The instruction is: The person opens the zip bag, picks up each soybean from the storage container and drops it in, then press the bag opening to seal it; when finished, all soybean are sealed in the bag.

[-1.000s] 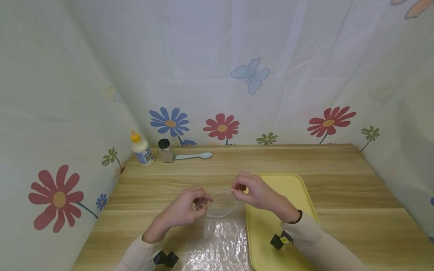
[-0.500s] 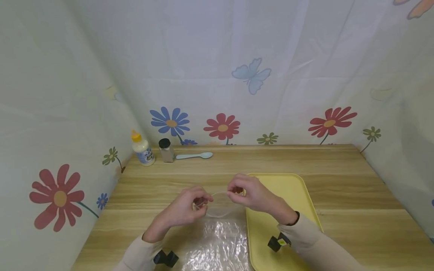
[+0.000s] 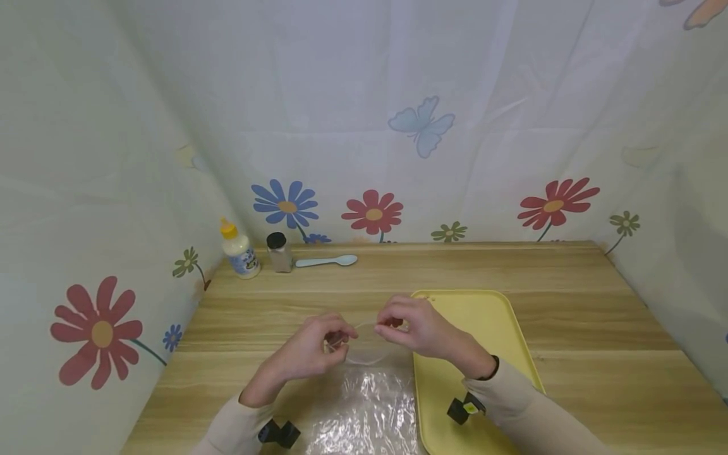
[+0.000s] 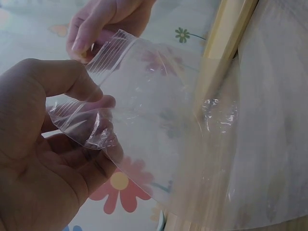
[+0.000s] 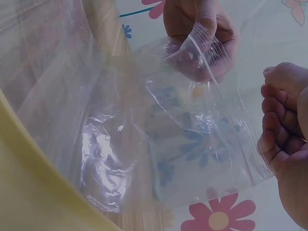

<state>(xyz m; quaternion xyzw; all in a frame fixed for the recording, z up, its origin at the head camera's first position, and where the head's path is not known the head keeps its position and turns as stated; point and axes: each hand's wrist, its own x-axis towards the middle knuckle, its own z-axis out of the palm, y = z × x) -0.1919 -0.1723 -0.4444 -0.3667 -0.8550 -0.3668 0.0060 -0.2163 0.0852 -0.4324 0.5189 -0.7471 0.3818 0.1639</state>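
Observation:
A clear zip-lock bag (image 4: 144, 106) hangs between my hands, its ribbed zip strip at the top edge. My left hand (image 3: 313, 347) grips one end of that edge; in the left wrist view the thumb presses film against the curled fingers (image 4: 91, 166). My right hand (image 3: 418, 325) has its fingers curled, with thumb and index tips together right at the bag's rim. In the right wrist view these fingers (image 5: 274, 120) lie along the zip edge. Below the hands the bag's mouth bows into a curve, and crinkled clear plastic (image 3: 364, 411) spreads on the table.
A yellow tray (image 3: 466, 303) lies under my right forearm. At the back left stand a yellow-capped bottle (image 3: 243, 259) and a black-lidded jar (image 3: 280, 256), with a pale blue spoon (image 3: 327, 261) beside them. A flowered curtain (image 3: 489, 158) closes off the table's back and sides.
My right hand has moved a little left along the bag's rim, closer to my left hand. The left hand has stayed in place, still gripping the bag.

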